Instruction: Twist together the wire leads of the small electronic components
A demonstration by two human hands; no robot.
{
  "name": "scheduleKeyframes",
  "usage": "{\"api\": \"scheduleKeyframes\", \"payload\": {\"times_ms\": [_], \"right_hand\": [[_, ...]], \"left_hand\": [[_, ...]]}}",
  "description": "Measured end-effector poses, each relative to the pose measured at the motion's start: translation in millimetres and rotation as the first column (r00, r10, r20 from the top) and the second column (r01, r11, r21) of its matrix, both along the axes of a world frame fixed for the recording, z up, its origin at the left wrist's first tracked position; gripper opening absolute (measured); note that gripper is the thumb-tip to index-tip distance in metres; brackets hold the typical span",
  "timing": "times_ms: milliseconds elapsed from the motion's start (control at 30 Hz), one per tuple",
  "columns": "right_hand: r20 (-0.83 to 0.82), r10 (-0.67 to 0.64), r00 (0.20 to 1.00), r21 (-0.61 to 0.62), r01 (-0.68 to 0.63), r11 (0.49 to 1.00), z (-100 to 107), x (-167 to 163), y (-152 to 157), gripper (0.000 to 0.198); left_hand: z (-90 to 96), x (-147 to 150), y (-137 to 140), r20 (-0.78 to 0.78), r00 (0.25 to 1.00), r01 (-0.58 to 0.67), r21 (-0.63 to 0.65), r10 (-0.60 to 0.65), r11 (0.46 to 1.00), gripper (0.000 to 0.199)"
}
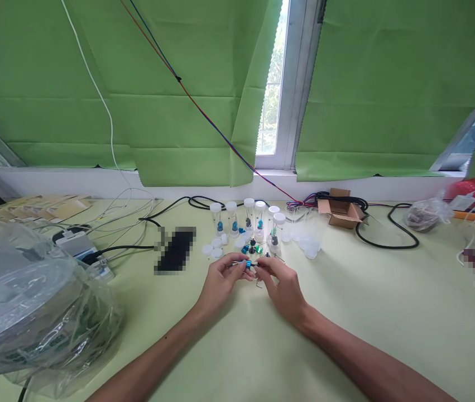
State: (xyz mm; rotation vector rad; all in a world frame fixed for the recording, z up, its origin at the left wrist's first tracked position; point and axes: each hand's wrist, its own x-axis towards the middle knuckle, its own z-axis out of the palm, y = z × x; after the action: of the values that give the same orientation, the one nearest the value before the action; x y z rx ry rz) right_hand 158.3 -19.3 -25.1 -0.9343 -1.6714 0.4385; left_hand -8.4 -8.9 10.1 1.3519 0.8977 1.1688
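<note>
My left hand (221,277) pinches a small blue part (248,264) between thumb and fingers. From its right end a thin dark piece (255,265) reaches to my right hand (281,285), whose fingertips are closed on it; its kind is too small to tell. A thin bent metal piece (258,285) shows just below the fingertips. Beyond my hands lie small green parts (259,249) and black parts (252,245). Behind these, clear tubes with white caps (249,209) stand upright in a loose group, several with blue pieces inside.
White round caps (207,249) lie left of the tubes, and translucent cups (310,251) right. Farther right are an opened cardboard box (341,214) and a looped black cable (408,245). A pixelated dark rectangle (176,251) and a large plastic-wrapped bundle (36,312) are at left.
</note>
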Motion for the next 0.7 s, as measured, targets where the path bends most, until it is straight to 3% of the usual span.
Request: {"api": "scheduleKeyframes", "payload": {"times_ms": [333,700], "right_hand": [[-0.066,0.060,0.996,-0.127,-0.068,0.990,7.4,-1.4,-3.6,0.012],[-0.051,0.090,0.995,-0.128,-0.096,0.987,6.9,-1.8,-4.6,0.012]], "left_hand": [[-1.2,1.7,-0.6,-0.046,0.999,-0.001,0.004,0.001,1.000,0.019],[-1.3,2.2,0.3,0.007,1.000,-0.012,0.003,0.012,1.000,0.018]]}}
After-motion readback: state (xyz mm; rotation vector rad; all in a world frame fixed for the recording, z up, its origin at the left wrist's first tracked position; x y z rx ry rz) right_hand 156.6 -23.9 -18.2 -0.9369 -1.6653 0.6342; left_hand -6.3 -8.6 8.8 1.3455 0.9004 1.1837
